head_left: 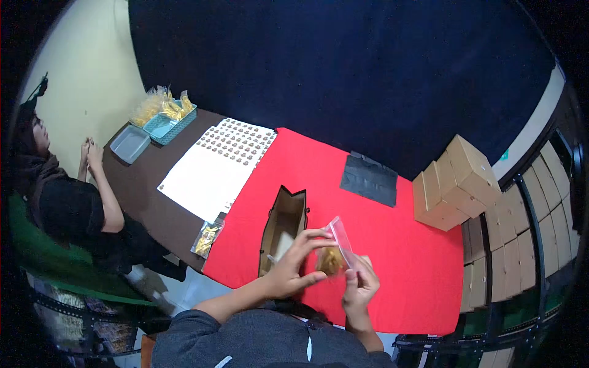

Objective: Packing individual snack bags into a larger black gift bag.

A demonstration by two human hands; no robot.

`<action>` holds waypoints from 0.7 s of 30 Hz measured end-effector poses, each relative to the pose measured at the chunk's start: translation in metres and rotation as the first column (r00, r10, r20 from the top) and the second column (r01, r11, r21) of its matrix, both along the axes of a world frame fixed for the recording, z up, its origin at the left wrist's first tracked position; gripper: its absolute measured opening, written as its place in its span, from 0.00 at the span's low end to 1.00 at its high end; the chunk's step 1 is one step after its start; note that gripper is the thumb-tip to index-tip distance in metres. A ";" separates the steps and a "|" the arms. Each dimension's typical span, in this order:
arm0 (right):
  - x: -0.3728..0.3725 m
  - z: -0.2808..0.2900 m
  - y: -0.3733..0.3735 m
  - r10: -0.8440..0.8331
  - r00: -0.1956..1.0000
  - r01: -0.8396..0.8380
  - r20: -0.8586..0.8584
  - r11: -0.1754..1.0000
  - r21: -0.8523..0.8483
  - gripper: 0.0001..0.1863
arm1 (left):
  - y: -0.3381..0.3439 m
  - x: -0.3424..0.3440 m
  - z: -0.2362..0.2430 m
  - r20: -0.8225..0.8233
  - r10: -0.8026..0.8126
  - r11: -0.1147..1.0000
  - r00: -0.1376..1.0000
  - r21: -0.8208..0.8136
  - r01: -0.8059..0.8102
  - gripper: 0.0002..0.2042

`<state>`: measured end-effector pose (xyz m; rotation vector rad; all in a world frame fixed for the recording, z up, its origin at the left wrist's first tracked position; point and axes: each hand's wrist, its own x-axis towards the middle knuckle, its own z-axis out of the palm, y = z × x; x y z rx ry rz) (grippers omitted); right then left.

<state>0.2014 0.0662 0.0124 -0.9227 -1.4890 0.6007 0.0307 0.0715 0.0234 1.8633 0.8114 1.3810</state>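
Between my hands, over the red cloth, is a clear zip bag [331,261] with yellow-brown pieces in its lower part. My left hand [293,265] has its fingers on the bag's upper edge and its thumb lower down by the contents. At the opposite side, my right hand [361,286] pinches the bag's rim between thumb and fingers. Just left of them lies a brown paper carrier bag [287,214] with dark edges, its mouth open. Something whitish shows inside it, partly hidden by my left hand.
A red cloth [405,264] covers the table, with a black flat bag [369,179] and stacked cardboard boxes [457,184] at right. Left are sticker sheets [208,168], a small snack bag [207,238], a blue basket [172,129] and a grey tray [130,145]. Another person [73,196] stands left.
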 end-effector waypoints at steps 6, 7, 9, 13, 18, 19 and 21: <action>0.001 -0.002 -0.003 0.008 0.998 -0.010 0.068 1.000 0.025 0.24 | 0.002 0.008 -0.021 0.107 -0.079 0.988 0.991 -0.123 0.092 0.14; -0.001 -0.002 -0.004 -0.022 1.000 0.023 0.006 0.999 -0.037 0.24 | 0.002 0.006 -0.025 0.107 -0.081 0.987 0.991 -0.130 0.095 0.14; -0.004 -0.001 -0.004 -0.096 0.989 0.076 -0.114 0.983 -0.165 0.25 | 0.002 0.002 -0.024 0.072 -0.013 0.995 0.997 -0.095 0.020 0.06; 0.007 -0.009 0.005 0.058 0.998 -0.053 0.034 0.989 -0.138 0.05 | 0.003 -0.010 -0.027 -0.042 0.030 0.995 0.999 -0.092 -0.034 0.06; 0.009 -0.009 0.012 0.070 0.998 -0.070 -0.003 0.989 -0.131 0.09 | 0.004 -0.008 -0.029 0.104 -0.070 0.982 0.992 -0.169 0.087 0.12; 0.008 -0.008 0.012 0.064 0.998 -0.064 -0.002 0.988 -0.137 0.09 | 0.005 -0.009 -0.027 0.106 -0.075 0.980 0.991 -0.175 0.093 0.12; 0.008 -0.007 0.012 0.039 0.992 -0.053 -0.118 0.992 -0.116 0.09 | 0.005 -0.009 -0.024 0.082 -0.138 0.967 0.987 -0.205 0.152 0.14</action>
